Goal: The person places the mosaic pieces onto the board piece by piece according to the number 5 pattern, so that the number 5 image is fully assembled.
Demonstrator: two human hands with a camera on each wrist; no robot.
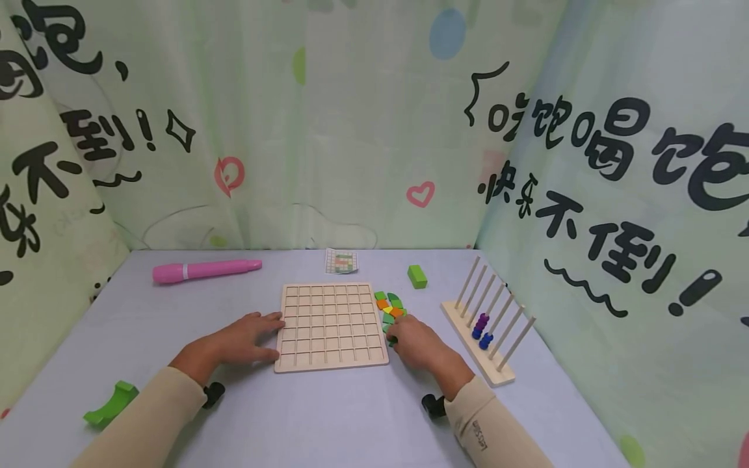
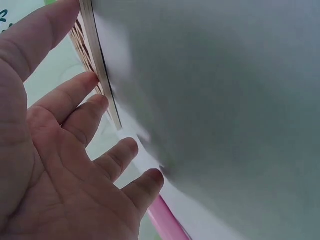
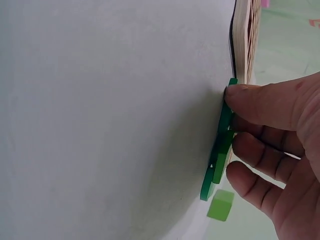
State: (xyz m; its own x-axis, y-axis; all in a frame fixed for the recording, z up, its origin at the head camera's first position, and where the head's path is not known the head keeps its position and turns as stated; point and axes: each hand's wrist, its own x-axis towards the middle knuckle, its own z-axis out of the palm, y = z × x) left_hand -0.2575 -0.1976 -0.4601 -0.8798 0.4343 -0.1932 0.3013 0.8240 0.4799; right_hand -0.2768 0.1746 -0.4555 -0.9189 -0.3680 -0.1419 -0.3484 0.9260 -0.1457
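A square wooden grid board [image 1: 332,325] lies on the table with bare cells. My left hand [image 1: 248,338] rests along its left edge, fingers spread and fairly straight; in the left wrist view, thumb and fingertips are right at the board's side [image 2: 100,60]. Off the right edge lies a small cluster of flat green, orange and yellow tiles [image 1: 383,304]. My right hand [image 1: 422,344] is over the near end of that cluster, fingers curled. In the right wrist view its thumb and forefinger pinch a dark green tile [image 3: 226,112], with more green tiles [image 3: 220,162] lying beside it.
At the right stands a wooden peg rack [image 1: 476,341] with blue and purple beads. Behind the tiles is a green block [image 1: 417,277], and a printed card [image 1: 342,261] lies beyond the board. A pink wand-like object [image 1: 207,270] and a green arch block [image 1: 111,404] are at left.
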